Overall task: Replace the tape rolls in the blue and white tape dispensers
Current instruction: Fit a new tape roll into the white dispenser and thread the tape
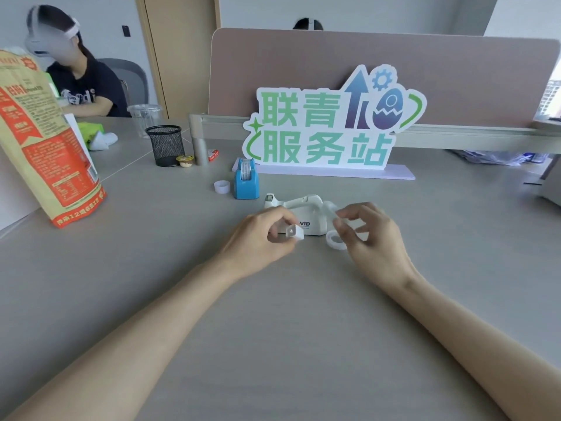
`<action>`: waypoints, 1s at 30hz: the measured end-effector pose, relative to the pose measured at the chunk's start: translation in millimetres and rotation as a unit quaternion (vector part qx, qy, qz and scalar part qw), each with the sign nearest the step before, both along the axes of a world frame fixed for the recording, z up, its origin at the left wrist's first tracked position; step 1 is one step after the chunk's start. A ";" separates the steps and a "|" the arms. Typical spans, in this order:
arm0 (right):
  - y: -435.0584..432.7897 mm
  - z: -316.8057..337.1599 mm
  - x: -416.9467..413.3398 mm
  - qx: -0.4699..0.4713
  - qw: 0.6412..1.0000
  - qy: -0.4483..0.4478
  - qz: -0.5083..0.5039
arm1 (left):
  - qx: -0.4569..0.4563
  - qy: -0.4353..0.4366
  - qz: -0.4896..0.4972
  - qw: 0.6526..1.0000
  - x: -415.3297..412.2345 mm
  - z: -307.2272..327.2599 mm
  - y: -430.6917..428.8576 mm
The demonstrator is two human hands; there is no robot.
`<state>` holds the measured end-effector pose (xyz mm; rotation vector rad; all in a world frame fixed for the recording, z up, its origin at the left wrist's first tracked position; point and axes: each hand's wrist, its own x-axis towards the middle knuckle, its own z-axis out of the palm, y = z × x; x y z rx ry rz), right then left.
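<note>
As our left hand (261, 237) pinches a small white plastic hub (295, 233), we cannot tell what our right hand (375, 238) holds.

On a grey desk (303, 329), a white plastic tape dispenser (303, 212) sits at centre. A blue plastic tape dispenser (246, 181) stands behind it to the left, with a small white tape ring (222, 187) just left of that. A clear tape roll (335, 240) lies at the white dispenser's right end, beside the right hand (372, 238). The left hand (264, 238) holds a white plastic spindle (294, 232) in front of it. A lettered cut-out sign (328, 126) stands behind, and a black mesh pen cup (165, 145) and a printed paper bag (45, 141) are farther left.
</note>
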<state>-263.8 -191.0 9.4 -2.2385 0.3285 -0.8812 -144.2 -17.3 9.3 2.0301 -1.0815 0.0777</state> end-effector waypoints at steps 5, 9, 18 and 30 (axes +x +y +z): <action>35.2 8.1 -1.7 0.213 0.974 -0.002 0.081 | -0.147 0.082 -0.011 0.986 -14.1 7.6 -8.6; 38.1 6.4 -1.2 0.284 0.954 -0.020 0.094 | -0.181 0.093 -0.015 0.979 -16.9 9.2 -12.1; 36.4 5.6 1.7 0.396 0.907 -0.022 0.142 | -0.187 0.099 -0.022 0.977 -15.0 11.2 -10.3; 38.4 6.7 -1.4 0.376 0.915 -0.007 0.148 | -0.130 0.005 -0.011 0.991 -11.1 8.7 -7.0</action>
